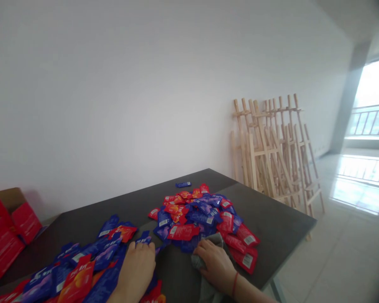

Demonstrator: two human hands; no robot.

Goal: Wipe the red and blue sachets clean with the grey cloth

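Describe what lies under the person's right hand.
Under the right hand is a bunched gray cloth, its lower part trailing over the dark table. Whatever the hand and cloth cover directly beneath them cannot be seen.

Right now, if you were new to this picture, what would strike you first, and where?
Probably the bright heap of red and blue packets on the dark table, with the right hand on a grey cloth at its near edge. A second pile spreads to the left, the left hand over its right part. Pale wooden easels stand by the wall at the right.
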